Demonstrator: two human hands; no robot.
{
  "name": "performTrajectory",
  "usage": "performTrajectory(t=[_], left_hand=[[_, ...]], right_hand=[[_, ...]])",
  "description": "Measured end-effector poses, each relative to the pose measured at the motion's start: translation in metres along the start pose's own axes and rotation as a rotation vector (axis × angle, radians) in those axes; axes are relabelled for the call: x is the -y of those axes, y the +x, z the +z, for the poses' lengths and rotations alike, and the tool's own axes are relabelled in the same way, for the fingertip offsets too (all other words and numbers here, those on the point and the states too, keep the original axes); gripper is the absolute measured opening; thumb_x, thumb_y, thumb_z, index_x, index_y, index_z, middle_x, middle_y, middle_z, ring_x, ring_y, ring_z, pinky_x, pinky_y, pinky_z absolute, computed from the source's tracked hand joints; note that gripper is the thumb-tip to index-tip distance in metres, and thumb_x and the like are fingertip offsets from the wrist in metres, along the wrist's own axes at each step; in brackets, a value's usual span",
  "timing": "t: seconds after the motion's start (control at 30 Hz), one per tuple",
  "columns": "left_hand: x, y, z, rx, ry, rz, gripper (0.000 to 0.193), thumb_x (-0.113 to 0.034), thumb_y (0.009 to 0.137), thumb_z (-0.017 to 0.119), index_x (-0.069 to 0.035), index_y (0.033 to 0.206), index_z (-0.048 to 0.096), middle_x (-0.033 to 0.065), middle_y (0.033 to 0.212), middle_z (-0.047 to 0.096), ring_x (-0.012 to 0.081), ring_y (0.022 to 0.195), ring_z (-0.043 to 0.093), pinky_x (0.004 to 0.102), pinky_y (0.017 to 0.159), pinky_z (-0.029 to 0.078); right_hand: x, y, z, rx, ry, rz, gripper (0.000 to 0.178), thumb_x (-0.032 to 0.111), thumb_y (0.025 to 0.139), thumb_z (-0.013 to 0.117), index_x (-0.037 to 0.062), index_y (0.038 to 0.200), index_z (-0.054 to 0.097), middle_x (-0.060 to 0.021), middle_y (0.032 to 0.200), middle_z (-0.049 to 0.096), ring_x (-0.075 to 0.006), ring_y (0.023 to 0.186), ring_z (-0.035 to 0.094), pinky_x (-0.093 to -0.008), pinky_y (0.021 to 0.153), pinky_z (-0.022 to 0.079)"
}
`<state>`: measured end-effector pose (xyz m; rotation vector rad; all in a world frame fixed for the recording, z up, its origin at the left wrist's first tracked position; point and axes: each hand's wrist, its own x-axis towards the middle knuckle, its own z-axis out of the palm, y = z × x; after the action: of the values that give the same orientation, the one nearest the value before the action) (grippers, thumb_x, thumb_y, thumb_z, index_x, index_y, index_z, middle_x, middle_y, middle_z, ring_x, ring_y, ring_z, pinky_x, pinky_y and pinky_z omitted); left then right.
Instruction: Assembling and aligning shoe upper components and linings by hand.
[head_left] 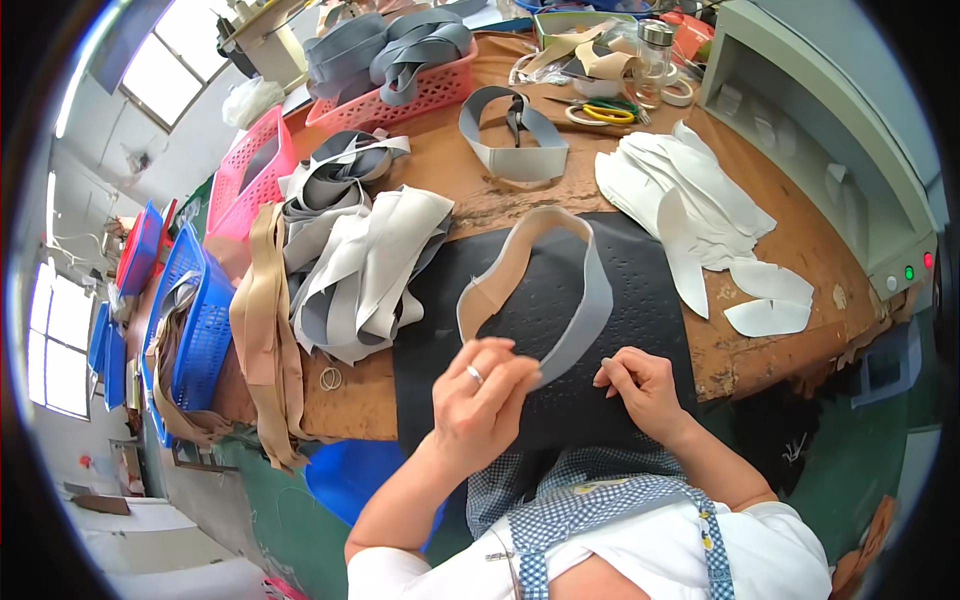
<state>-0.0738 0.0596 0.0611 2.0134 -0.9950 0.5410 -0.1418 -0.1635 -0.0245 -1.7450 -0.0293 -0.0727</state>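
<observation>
My left hand [483, 392], with a ring on one finger, is closed on the lower edge of a looped fabric band [590, 310]. The band is grey-blue outside and tan inside, and it stands up as an open ring above a black mat [640, 300]. To the right of it, my right hand [642, 388] rests near the mat's front edge, apart from the band. Its fingers are curled with thumb and forefinger together; whatever they may hold is too small to make out.
Piled grey-white strips [375, 265] and tan strips [267, 320] lie left of the mat. White cut pieces [690, 190] lie to its right. Behind are another grey loop [520, 162], yellow-handled scissors [607, 114], a glass jar [653, 65] and a pink basket [430, 85]. A grey machine [800, 120] borders the right.
</observation>
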Motion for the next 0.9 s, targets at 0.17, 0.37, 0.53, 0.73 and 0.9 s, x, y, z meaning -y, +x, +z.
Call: performTrajectory(t=[0.17,0.37,0.53,0.73,0.9], left_hand=[[0.020,0.065,0.006,-0.254,0.167,0.070,0.015,0.009,0.076,0.072,0.000,0.087,0.066,0.0141,0.080,0.065,0.0304,0.074,0.063,0.0377,0.067,0.051],[0.043,0.114,-0.001,-0.370,0.159,-0.120,0.009,0.004,0.090,0.063,0.001,0.098,0.064,0.0124,0.089,0.063,0.0292,0.080,0.062,0.0351,0.075,0.049],[0.060,0.143,0.015,-0.301,0.263,-0.031,0.014,0.004,0.089,0.062,-0.001,0.101,0.065,0.0124,0.092,0.064,0.0310,0.087,0.063,0.0384,0.079,0.049],[0.113,0.218,0.043,-0.223,0.401,0.228,0.012,0.001,0.088,0.064,-0.003,0.098,0.065,0.0132,0.091,0.066,0.0342,0.088,0.063,0.0417,0.077,0.050],[0.176,0.259,0.091,-0.148,0.550,0.304,0.010,-0.003,0.085,0.063,-0.006,0.094,0.068,0.0123,0.095,0.068,0.0328,0.093,0.065,0.0410,0.080,0.053]], right_hand=[[0.017,0.015,-0.013,0.079,0.024,0.084,0.019,0.008,0.097,0.059,-0.0025,0.083,0.067,-0.0074,0.077,0.065,-0.0137,0.067,0.062,-0.0265,0.062,0.052],[0.036,0.142,-0.029,-0.072,-0.679,-0.625,0.007,0.007,0.087,0.065,0.0034,0.092,0.065,-0.0113,0.090,0.065,-0.0312,0.086,0.063,-0.0408,0.076,0.053],[-0.017,0.287,-0.001,-0.224,-0.742,-0.748,0.024,0.008,0.082,0.064,0.0019,0.105,0.061,-0.0156,0.112,0.062,-0.0358,0.110,0.058,-0.0444,0.092,0.050],[-0.021,0.304,0.035,0.182,-0.941,-0.509,0.021,0.005,0.079,0.059,0.0003,0.099,0.061,-0.0160,0.106,0.062,-0.0348,0.105,0.057,-0.0427,0.090,0.050],[0.019,0.193,0.035,0.252,-0.784,-0.755,0.016,0.004,0.075,0.064,0.0030,0.091,0.062,-0.0108,0.090,0.059,-0.0300,0.094,0.058,-0.0382,0.082,0.052]])
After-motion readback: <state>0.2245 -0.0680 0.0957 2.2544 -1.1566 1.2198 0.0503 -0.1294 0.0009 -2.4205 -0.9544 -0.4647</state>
